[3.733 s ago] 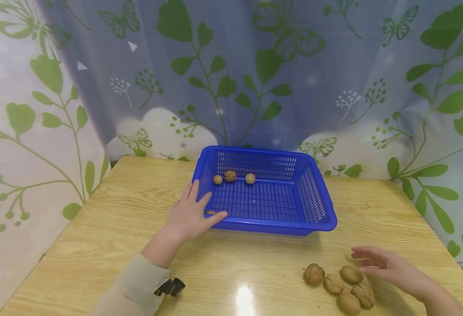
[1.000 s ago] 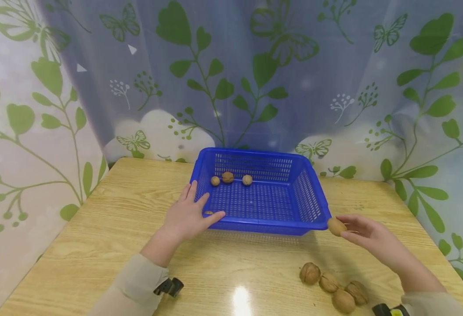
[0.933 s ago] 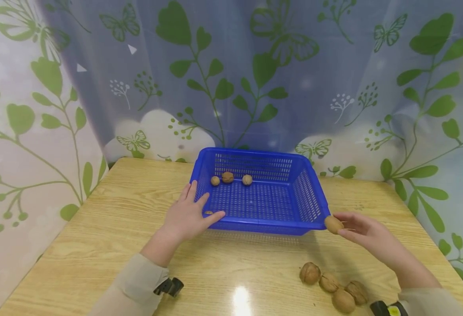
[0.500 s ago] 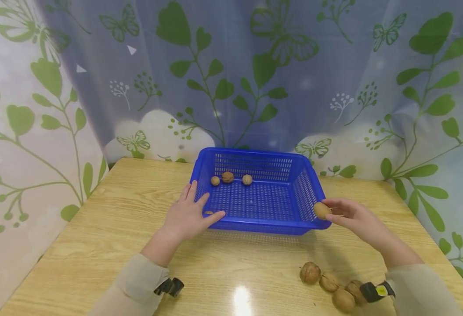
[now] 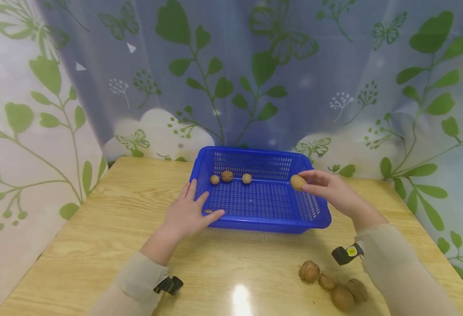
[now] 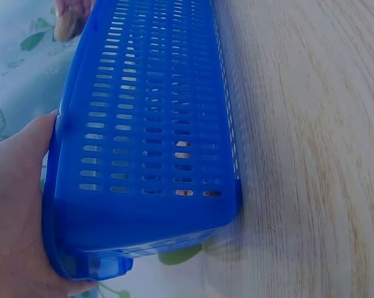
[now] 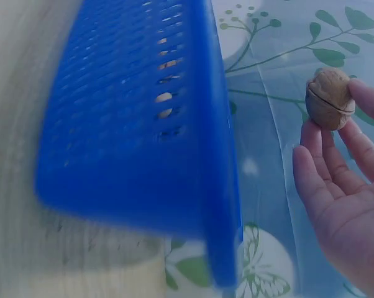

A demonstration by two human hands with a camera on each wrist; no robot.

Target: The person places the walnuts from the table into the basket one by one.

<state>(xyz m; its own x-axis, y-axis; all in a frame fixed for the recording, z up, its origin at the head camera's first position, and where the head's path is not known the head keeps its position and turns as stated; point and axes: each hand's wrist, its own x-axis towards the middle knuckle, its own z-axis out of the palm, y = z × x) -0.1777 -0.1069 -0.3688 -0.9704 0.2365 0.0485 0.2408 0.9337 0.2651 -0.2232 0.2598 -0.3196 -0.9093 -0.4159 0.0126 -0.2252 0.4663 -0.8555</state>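
A walnut (image 5: pixel 298 182) is pinched between the thumb and fingertips of my right hand (image 5: pixel 330 189), above the right end of a blue plastic basket (image 5: pixel 255 220). The right wrist view shows the same walnut (image 7: pixel 330 99) with its seam, higher than the rim. My left hand (image 5: pixel 186 216) rests spread over the basket's near left corner, fingers fairly straight on the rim. Inside the basket, three walnuts lie along the back left: a small one (image 5: pixel 215 179), a darker one (image 5: pixel 227 176) and a pale one (image 5: pixel 247 178). One more walnut (image 5: pixel 208 211) is mostly hidden beside my left hand.
Several loose walnuts (image 5: pixel 342 298) sit grouped on the wooden table (image 5: pixel 136 197) at front right, under my right forearm. A patterned curtain (image 5: pixel 231 87) hangs right behind the basket. A camera is strapped to each wrist.
My right hand took a walnut from the group on the table, lifted it and carried it up and left over the basket's right rim. The left hand has stayed on the corner.
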